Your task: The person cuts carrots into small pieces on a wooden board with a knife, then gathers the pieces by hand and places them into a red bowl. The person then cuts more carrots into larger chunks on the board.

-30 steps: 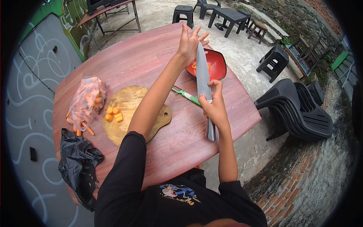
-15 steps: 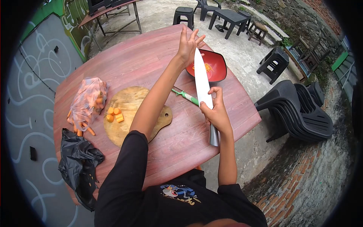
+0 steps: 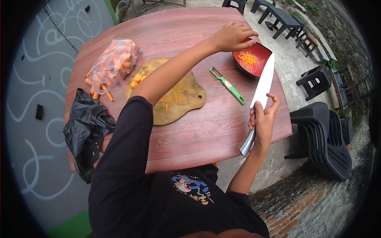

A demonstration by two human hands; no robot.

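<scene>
R hand (image 3: 262,121) clenched on a chef's knife (image 3: 265,81) at the junction of steel handle & blade, thumb and forefinger up on the blade. Knife is held in the air over the table's (image 3: 190,135) right edge, tip up and away, just beside the red bowl (image 3: 262,53). Handle end sticks out below the fist.

L hand (image 3: 234,35) is stretched across the table, fingers curled down at the bowl's far-left rim. Can't tell if it grips the rim or only rests there. Bowl holds carrot shreds (image 3: 248,59).

Green-handled peeler (image 3: 228,85) lies btwn bowl & round wooden cutting board (image 3: 178,103). Carrot chunks (image 3: 137,77) sit on the board's far side, few shreds scattered on it. Clear bag of carrots (image 3: 113,63) just beside the board on the left. Black plastic bag (image 3: 87,131) at the table's near-left edge.
</scene>
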